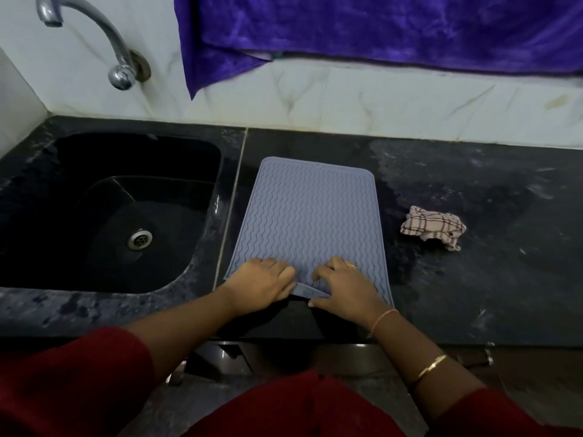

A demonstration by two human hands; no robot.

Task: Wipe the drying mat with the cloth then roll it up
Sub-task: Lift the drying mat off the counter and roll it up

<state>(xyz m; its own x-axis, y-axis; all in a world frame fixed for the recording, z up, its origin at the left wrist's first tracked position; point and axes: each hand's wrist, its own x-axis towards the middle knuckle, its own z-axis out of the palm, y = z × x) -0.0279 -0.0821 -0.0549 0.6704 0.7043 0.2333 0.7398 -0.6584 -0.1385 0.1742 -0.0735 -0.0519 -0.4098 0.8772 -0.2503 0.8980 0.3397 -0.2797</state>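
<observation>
Left hand [262, 283] and right hand [344, 288] both pinch the lifted near edge of the drying mat [309, 209], at the surface [489, 294] front edge. Cloth [433, 227] lies apart, rightward. Wiping judged finished; rolling barely begun.

black counter [473, 294], mat [312, 216], cloth [433, 228]

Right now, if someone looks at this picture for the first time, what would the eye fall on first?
First the grey-blue drying mat, flat on the dark counter right of the sink, with the left hand and right hand pinching its near edge, which lifts a little between them. Next the crumpled checked cloth, lying apart on the counter to the mat's right. Above, bright purple fabric hangs at the back.
</observation>
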